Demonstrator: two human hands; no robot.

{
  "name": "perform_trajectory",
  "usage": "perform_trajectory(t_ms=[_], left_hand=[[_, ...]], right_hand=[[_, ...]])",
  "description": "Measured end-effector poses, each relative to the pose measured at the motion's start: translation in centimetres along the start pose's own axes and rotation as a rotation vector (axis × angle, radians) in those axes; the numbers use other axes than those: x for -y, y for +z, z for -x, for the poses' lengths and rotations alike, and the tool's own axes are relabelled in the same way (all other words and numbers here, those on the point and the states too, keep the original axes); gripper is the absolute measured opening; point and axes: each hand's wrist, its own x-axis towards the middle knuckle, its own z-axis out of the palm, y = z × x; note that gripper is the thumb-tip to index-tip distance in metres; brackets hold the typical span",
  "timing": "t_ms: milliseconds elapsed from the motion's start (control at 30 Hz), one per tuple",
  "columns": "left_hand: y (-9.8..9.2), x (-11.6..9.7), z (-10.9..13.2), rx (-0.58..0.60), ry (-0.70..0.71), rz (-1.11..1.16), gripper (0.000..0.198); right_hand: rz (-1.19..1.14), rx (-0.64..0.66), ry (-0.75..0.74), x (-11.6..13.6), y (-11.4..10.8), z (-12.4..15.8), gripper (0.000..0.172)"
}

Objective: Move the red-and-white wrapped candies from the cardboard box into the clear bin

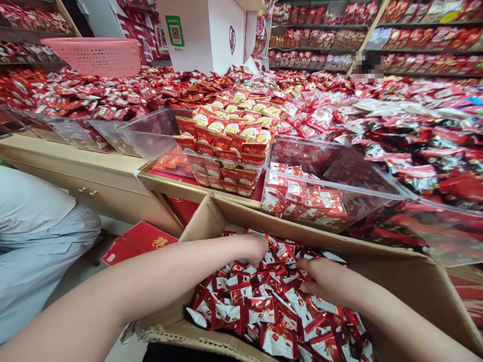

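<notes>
Both my hands reach into an open cardboard box (211, 221) filled with small red and white candy packets (260, 309). My left hand (253, 247) is dug into the packets at the far side of the box, its fingers buried and hidden. My right hand (324, 279) lies on the pile a little to the right, fingers curled down into the packets; whether they hold any is hidden. Just beyond the box stands a clear plastic bin (339, 193) partly filled with the same kind of packets.
A second clear bin (226, 166) holds yellow and red durian candy packs. Heaps of red wrapped sweets cover the wide counter (396, 125). A pink basket (96, 55) stands at the back left. A person in pale clothing (33, 236) crouches at the left. Red boxes (143, 241) lie on the floor.
</notes>
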Motion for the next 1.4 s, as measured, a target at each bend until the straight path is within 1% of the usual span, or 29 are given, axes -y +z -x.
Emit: perform_trajectory(t_ms=[100, 200, 267, 333, 400, 433, 500, 567, 600, 667, 733, 800, 833, 900, 933, 1000, 1033, 1100, 1167, 1233, 1267, 1333, 1400], left_hand=[[-1.6, -0.1, 1.4, -0.107, 0.102, 0.043, 0.02], [-2.8, 0.1, 2.6, -0.204, 0.236, 0.112, 0.021], [-3.2, 0.1, 3.3, -0.257, 0.289, 0.152, 0.021], [-3.4, 0.0, 3.7, -0.303, 0.32, 0.199, 0.019], [-3.5, -0.1, 4.1, -0.352, 0.338, 0.23, 0.016], [-3.6, -0.1, 4.3, -0.375, 0.341, 0.239, 0.015], [-3.7, -0.1, 4.5, -0.408, 0.344, 0.249, 0.014], [-3.9, 0.0, 4.8, -0.389, 0.342, 0.291, 0.017], [-3.9, 0.2, 4.9, -0.357, 0.335, 0.316, 0.02], [-4.0, 0.6, 5.0, -0.251, 0.317, 0.341, 0.027], [-4.0, 1.0, 5.1, -0.147, 0.306, 0.3, 0.032], [-3.9, 1.2, 5.2, -0.097, 0.286, 0.2, 0.036], [-3.7, 1.2, 5.2, -0.092, 0.264, 0.148, 0.038], [-3.5, 1.1, 5.1, -0.087, 0.208, 0.067, 0.044], [-3.3, 1.0, 5.0, -0.078, 0.191, 0.045, 0.046], [-3.0, 0.8, 4.8, -0.073, 0.199, 0.029, 0.048], [-2.9, 0.8, 4.7, -0.075, 0.212, 0.027, 0.048], [-2.8, 0.7, 4.7, -0.078, 0.224, 0.024, 0.047], [-2.8, 0.7, 4.8, -0.074, 0.201, 0.019, 0.048], [-2.9, 0.7, 5.0, -0.068, 0.162, 0.027, 0.048], [-3.0, 0.7, 5.1, -0.065, 0.144, 0.034, 0.048], [-3.1, 0.6, 5.4, -0.061, 0.119, 0.043, 0.047], [-3.1, 0.6, 5.5, -0.063, 0.117, 0.036, 0.047]], right_hand=[[-0.123, -0.09, -0.043, 0.3, -0.4, 0.2, 0.022], [-0.334, -0.202, -0.185, 0.7, -0.8, 0.3, 0.026], [-0.422, -0.243, -0.243, 0.9, -1.1, 0.3, 0.023], [-0.465, -0.227, -0.25, 1.1, -1.3, 0.4, 0.021], [-0.479, -0.211, -0.252, 1.2, -1.6, 0.6, 0.023], [-0.471, -0.235, -0.254, 1.4, -1.7, 0.7, 0.024], [-0.426, -0.34, -0.261, 1.8, -1.9, 0.8, 0.023], [-0.368, -0.418, -0.283, 2.4, -2.1, 0.9, 0.02], [-0.343, -0.424, -0.286, 2.7, -2.2, 1.0, 0.018], [-0.297, -0.4, -0.27, 3.2, -2.7, 1.4, 0.015], [-0.284, -0.403, -0.267, 3.5, -3.7, 2.6, 0.007], [-0.337, -0.432, -0.315, 3.5, -5.7, 4.4, 0.008], [-0.38, -0.456, -0.354, 3.4, -7.1, 5.4, 0.011], [-0.465, -0.533, -0.379, 3.0, -10.4, 7.1, 0.014], [-0.484, -0.594, -0.364, 2.8, -12.2, 7.6, 0.016], [-0.476, -0.709, -0.253, 2.1, -15.6, 7.1, 0.019], [-0.453, -0.732, -0.163, 1.6, -16.9, 6.2, 0.023], [-0.409, -0.697, 0.018, 0.6, -18.8, 3.5, 0.025], [-0.397, -0.552, 0.149, -0.4, -19.4, 0.3, 0.021], [-0.385, -0.438, 0.265, -1.2, -19.2, -2.1, 0.024], [-0.376, -0.403, 0.31, -1.4, -19.0, -3.0, 0.026], [-0.359, -0.366, 0.36, -1.6, -18.5, -3.8, 0.027], [-0.342, -0.331, 0.401, -1.5, -18.2, -3.9, 0.029]])
